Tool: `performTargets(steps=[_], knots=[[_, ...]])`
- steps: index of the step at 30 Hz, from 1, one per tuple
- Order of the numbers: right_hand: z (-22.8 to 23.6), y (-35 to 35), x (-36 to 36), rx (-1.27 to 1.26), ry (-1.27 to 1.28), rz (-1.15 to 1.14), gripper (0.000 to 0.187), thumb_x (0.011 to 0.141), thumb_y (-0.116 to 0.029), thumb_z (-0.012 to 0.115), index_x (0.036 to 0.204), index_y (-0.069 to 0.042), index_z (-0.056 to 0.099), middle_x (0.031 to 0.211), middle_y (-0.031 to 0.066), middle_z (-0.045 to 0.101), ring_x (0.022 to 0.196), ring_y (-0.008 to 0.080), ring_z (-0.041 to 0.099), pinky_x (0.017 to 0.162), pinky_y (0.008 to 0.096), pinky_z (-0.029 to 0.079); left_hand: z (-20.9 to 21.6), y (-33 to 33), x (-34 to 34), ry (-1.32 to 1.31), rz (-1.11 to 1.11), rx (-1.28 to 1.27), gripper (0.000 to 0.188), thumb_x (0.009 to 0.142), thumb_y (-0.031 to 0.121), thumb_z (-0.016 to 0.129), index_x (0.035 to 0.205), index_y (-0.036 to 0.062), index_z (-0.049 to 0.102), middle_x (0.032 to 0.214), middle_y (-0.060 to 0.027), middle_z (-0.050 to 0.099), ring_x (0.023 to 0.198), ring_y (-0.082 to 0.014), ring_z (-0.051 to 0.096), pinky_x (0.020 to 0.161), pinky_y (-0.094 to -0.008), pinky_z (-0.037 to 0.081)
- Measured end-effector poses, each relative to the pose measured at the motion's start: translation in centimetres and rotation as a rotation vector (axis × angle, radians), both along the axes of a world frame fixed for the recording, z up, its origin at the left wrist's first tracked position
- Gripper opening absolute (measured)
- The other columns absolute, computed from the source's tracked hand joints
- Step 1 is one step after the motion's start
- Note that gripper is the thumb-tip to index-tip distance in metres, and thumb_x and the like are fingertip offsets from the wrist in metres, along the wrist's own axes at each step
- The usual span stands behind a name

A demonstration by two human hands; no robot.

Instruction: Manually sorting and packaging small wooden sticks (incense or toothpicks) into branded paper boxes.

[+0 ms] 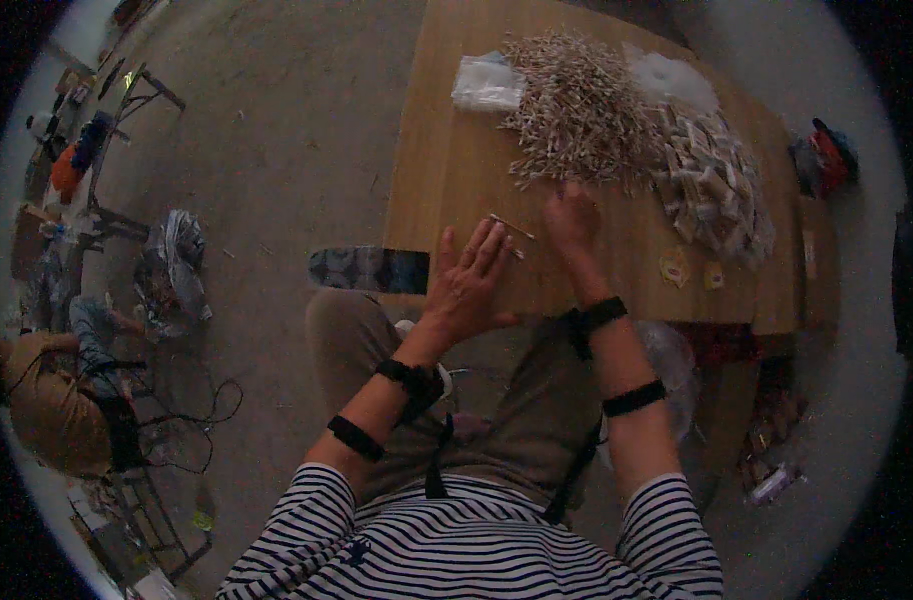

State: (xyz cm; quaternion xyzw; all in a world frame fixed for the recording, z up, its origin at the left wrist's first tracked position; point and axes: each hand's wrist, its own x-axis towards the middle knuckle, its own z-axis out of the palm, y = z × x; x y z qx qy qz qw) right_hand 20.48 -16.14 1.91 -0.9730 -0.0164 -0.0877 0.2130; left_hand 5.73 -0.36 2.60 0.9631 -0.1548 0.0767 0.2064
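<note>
The pile of cotton-tipped sticks (577,105) spreads from near the worktop's (447,170) far edge to about its middle. The left hand (469,275) lies palm down by the near-left corner, fingers straight, thumb spread wide; two loose sticks (513,227) lie at its fingertips, one perhaps partly beneath. The right hand (574,215) is bunched at the pile's near side; in this dim view I cannot tell whether it pinches a stick. For clean picking, I would judge it best to draw from that loose fringe with the fingertips, since digging into the tangle could drag several out. A light left palm should keep the loose sticks aligned without rolling them off the near edge.
</note>
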Motion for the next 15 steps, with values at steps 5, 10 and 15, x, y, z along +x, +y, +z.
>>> performTargets(steps=[5,10,15], knots=[[-3.2,-3.0,-1.9,0.034,0.07,0.262,0.017,0.083,-0.019,0.065,0.091,-0.004,0.064,0.099,0.0182,0.065,0.092,0.0397,0.063,0.076,0.0499,0.051,0.1,-0.2,0.0,0.0,-0.009,0.007,0.113,0.058,0.06,0.083,0.147,0.0042,0.041,0.159,-0.0134,0.028,0.151,-0.0279,0.019,0.117,-0.0635,0.013],[-0.2,-1.4,-3.8,0.134,-0.015,0.302,0.011,0.082,-0.014,0.065,0.09,-0.007,0.064,0.094,0.0159,0.064,0.09,0.0375,0.063,0.075,0.0495,0.052,0.1,0.0,0.0,-0.003,-0.002,0.027,0.114,0.058,0.061,0.082,0.148,0.0055,0.039,0.16,-0.0128,0.028,0.151,-0.0274,0.02,0.118,-0.0637,0.012],[-0.4,-1.2,-4.3,0.039,-0.058,0.406,0.01,0.083,-0.013,0.064,0.091,-0.008,0.063,0.095,0.0145,0.064,0.086,0.0368,0.064,0.071,0.0492,0.052,0.3,-0.1,0.0,0.015,0.002,0.053,0.117,0.058,0.064,0.08,0.15,0.0057,0.037,0.16,-0.0116,0.028,0.151,-0.0267,0.019,0.118,-0.0631,0.011]])
